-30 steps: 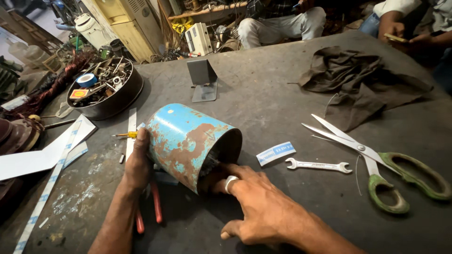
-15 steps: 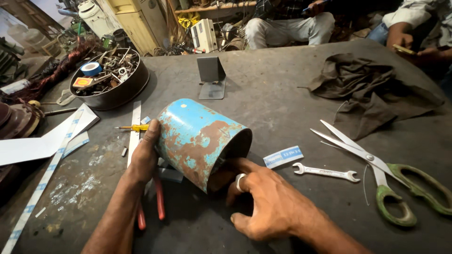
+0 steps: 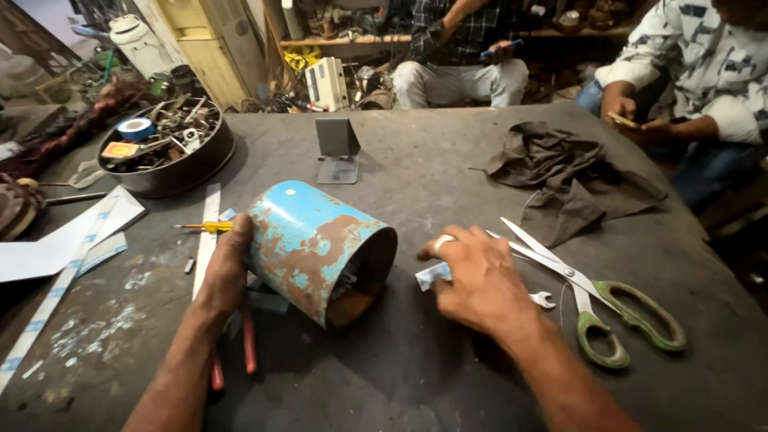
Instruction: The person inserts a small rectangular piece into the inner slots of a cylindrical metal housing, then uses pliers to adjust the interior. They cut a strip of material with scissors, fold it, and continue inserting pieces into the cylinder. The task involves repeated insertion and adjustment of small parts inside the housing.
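Head view: left hand [image 3: 226, 268] braces the rusty blue cylinder [image 3: 316, 248] lying on the table [image 3: 416, 168]; right hand [image 3: 478, 276] pinches, seemingly, a small packet [image 3: 433, 275] beside it, a fetching step needing a secure lift

Lighting: dim, diffuse, from above. Soft shadows lie on the bench [image 3: 416, 168]. Focus sharp centrally; wide-angle distortion bends the edges.

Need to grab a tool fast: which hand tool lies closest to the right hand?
The small wrench, its head poking out beside the right hand. The green-handled scissors lie just beyond; the yellow screwdriver lies past the can.
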